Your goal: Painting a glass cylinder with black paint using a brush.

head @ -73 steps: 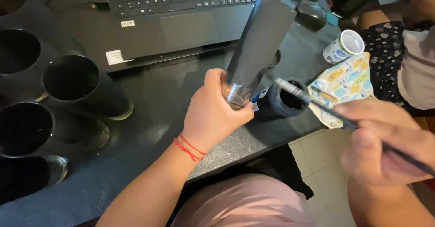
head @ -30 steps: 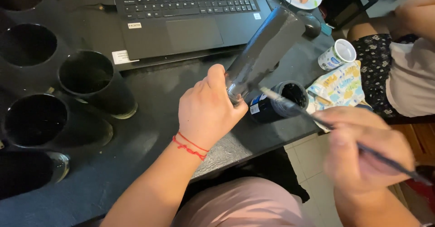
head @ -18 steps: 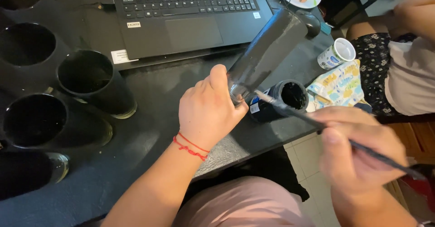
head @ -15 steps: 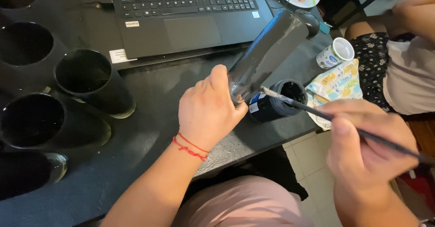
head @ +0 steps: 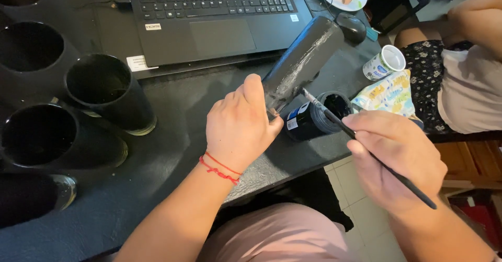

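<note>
Since a moment ago the brush (head: 366, 147), pinched in the right hand (head: 397, 157), has come back against the black-painted glass (head: 303, 63) at frame centre, gripped by the left hand (head: 238, 126), so painting continues.

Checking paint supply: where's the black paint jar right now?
In the head view, the paint jar stands open on the dark table, right of centre near its front edge, between the left hand and the right hand, under the brush tip.
</note>
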